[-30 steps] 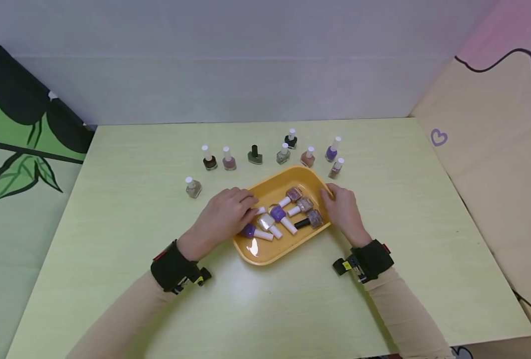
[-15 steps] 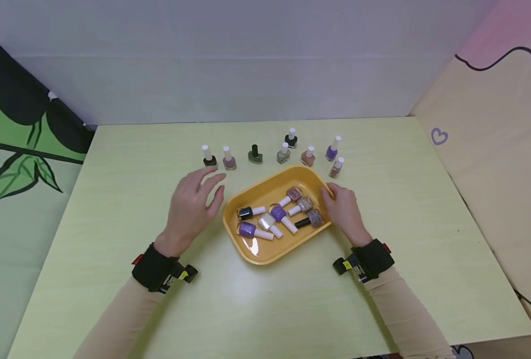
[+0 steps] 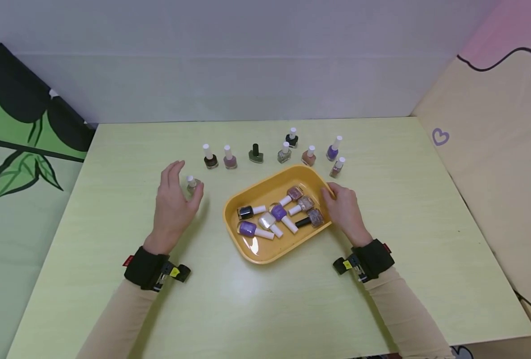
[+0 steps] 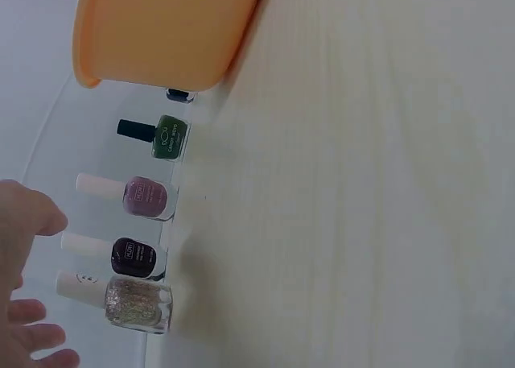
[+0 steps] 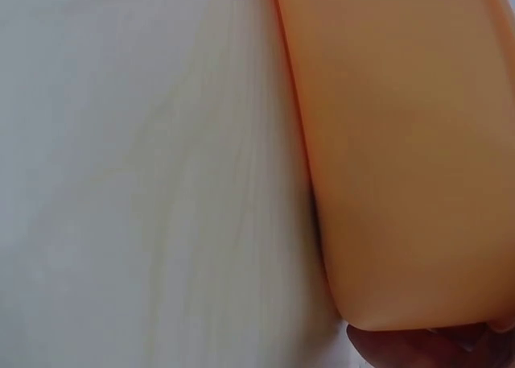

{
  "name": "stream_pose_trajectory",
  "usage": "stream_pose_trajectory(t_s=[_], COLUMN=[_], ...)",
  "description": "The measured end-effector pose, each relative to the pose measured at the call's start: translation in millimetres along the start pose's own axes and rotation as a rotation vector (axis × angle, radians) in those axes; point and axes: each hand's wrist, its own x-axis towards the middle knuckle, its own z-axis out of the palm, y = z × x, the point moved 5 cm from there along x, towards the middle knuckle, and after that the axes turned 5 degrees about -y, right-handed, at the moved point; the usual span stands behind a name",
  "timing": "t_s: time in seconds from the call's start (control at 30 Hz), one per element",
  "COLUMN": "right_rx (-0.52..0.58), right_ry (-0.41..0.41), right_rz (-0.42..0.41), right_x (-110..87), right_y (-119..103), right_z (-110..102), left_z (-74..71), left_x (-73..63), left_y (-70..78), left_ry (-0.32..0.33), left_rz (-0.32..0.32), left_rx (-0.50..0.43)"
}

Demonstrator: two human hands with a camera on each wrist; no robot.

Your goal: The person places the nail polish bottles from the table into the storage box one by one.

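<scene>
My left hand (image 3: 172,209) is held with its fingers spread around a glittery nail polish bottle (image 3: 191,185) with a white cap, standing upright on the table. In the left wrist view a gap shows between the fingers and that bottle, so nothing is held. My right hand (image 3: 345,209) grips the right end of a yellow tray (image 3: 238,249), thumb over the rim. Inside the tray lie several nail polish bottles on their sides, among them a purple one (image 3: 247,229) and a black one (image 3: 245,213). The right wrist view mostly shows the tray's outer wall (image 5: 410,183).
Behind the tray several nail polish bottles stand upright: a dark one (image 3: 210,160), a mauve one (image 3: 230,160), a green one (image 3: 256,156) and a purple one (image 3: 332,151) among them. A grey wall (image 3: 256,89) rises at the table's back edge.
My left hand has let go of the black bottle inside the tray, come out and moved left to the glittery bottle. My right hand and the tray stay about where they were.
</scene>
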Motion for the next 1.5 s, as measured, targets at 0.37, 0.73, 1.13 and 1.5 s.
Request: stream_pose_trajectory(t_s=[0.37, 0.73, 1.13, 1.5], right_rx=[-0.004, 0.009, 0.010, 0.015], right_ry=[0.008, -0.006, -0.014, -0.010], right_rz=[0.001, 0.019, 0.029, 0.016], right_x=[0.1, -0.7, 0.1, -0.1], right_y=[-0.6, 0.8, 0.8, 0.5], right_z=[-0.3, 0.1, 0.7, -0.4], left_z=[15.6, 16.4, 13.3, -0.2], left_x=[-4.7, -3.0, -3.5, 0.8], left_y=[-22.3, -22.2, -19.5, 1.7], left_ry=[-0.217, -0.223, -0.233, -0.169], left_rz=[-0.234, -0.213, -0.209, -0.191], left_rx=[-0.041, -0.014, -0.001, -0.068])
